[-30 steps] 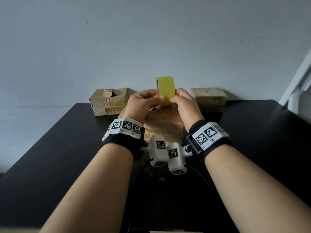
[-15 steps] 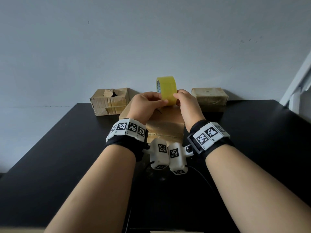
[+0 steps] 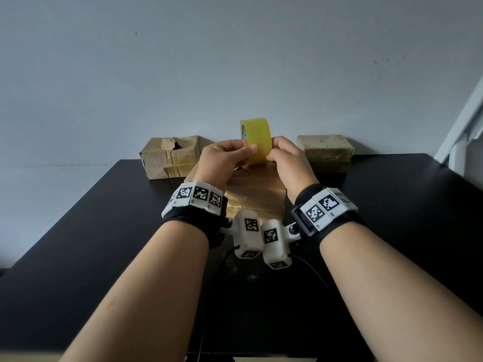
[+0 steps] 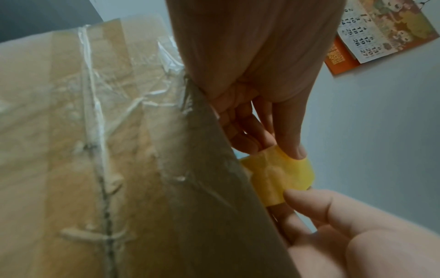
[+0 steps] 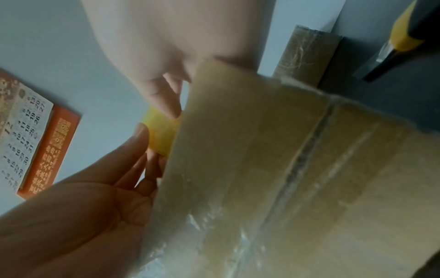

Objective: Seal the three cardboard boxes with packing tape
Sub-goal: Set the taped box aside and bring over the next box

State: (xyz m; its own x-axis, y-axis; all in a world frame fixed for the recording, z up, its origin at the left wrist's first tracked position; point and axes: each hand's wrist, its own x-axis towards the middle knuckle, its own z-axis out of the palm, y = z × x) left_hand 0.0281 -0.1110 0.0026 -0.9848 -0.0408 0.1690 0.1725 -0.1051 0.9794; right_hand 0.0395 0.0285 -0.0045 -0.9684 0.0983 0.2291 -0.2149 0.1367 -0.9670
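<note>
A yellow tape roll stands on edge in the air above the middle cardboard box. My left hand holds it from the left, thumb across its outer face. From the right, my right hand pinches the same face with its fingertips. The wrist views show the tape roll between both hands, past the edge of the middle box, whose top seam carries old clear tape. A box with a torn top sits back left. A closed box sits back right.
All boxes rest on a black table against a grey wall. A yellow-and-black cutter lies on the table near the right box. A calendar hangs on the wall. A white frame stands at far right.
Both hands stay on the roll at the same height above the middle box. Only the fingertips have shifted slightly on its outer face.
</note>
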